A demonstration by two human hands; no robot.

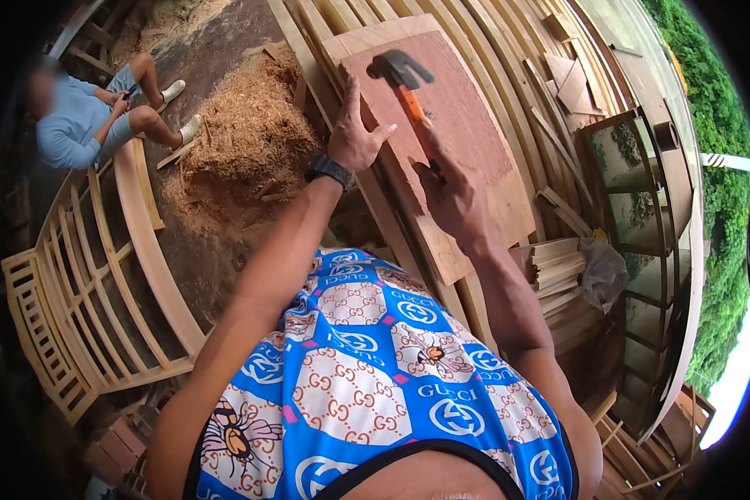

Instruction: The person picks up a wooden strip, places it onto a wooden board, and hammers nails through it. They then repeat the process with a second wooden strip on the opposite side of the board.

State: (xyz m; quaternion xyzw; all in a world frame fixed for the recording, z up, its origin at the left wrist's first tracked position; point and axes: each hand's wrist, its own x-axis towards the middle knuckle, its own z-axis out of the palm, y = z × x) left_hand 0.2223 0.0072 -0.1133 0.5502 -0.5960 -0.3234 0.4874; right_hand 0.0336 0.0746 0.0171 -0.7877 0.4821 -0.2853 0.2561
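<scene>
My right hand is closed round the black and orange handle of a claw hammer, with a finger stretched along the handle. The dark hammer head is over the upper part of a reddish board, which lies on a paler wooden board. At the left edge of the reddish board is my left hand, fingers apart, with a black watch on the wrist. It holds nothing that I can make out.
Long planks lie under and beside the boards. A sawdust heap is on the ground at left, near a seated person and a slatted wooden frame. At right are a plastic bag and a dark-framed rack.
</scene>
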